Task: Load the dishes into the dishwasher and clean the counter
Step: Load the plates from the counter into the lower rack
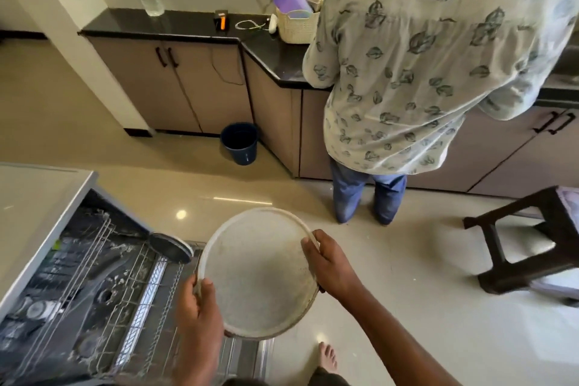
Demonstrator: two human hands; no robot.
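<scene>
At lower centre of the head view, the left hand (197, 307) and right hand (329, 263) each gripped opposite rims of a round steel plate (257, 273) held above the open dishwasher (94, 291) at lower left, while another person (423, 56) stood at the black counter (188, 25) at upper right

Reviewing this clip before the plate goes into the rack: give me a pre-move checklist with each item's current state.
1. Round plate held securely: ok, left hand and right hand grip opposite rims.
2. Dishwasher open: ok, lower rack pulled out.
3. Free rack space: ok, only a dark dish stands at the far end.
4. Plate scraped clean: cannot tell, surface looks speckled.
5. Path clear: ok, the other person stands away at the counter.
</scene>
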